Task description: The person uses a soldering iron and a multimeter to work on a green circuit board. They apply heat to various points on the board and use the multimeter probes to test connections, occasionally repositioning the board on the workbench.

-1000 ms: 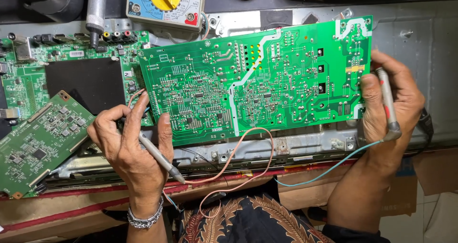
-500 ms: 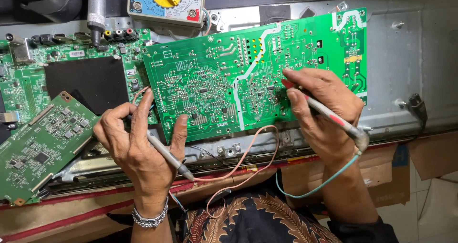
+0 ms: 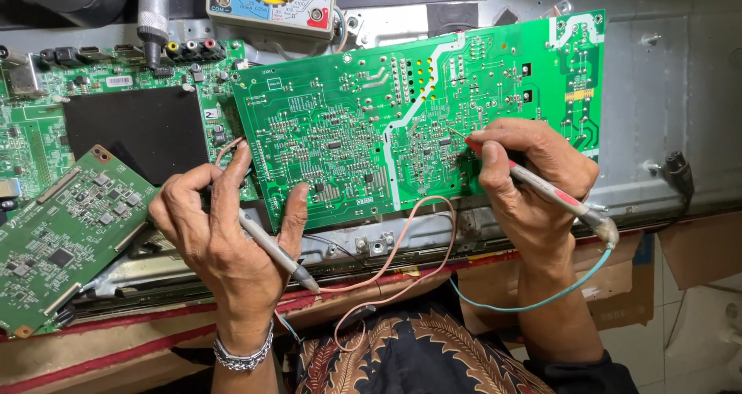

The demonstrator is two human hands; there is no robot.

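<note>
A large green circuit board (image 3: 348, 131) lies solder side up on a metal chassis. My left hand (image 3: 224, 231) rests on the board's lower left corner and holds a grey test probe (image 3: 274, 251) with a pinkish wire (image 3: 386, 278) trailing from it. My right hand (image 3: 525, 173) grips a red and grey test probe (image 3: 553, 193) like a pen, its tip touching the board near the middle right. A teal wire (image 3: 533, 305) runs from that probe's rear end.
An analogue multimeter (image 3: 274, 0) with a yellow dial sits at the top. A second green board with a black square (image 3: 131, 127) lies to the left, a smaller green board (image 3: 62, 231) tilted below it. Metal chassis (image 3: 665, 85) extends right; a black plug (image 3: 679, 166) rests there.
My right hand has moved from the board's right edge inward and brought its probe tip down onto the board's middle right. My left hand has stayed at the lower left corner.
</note>
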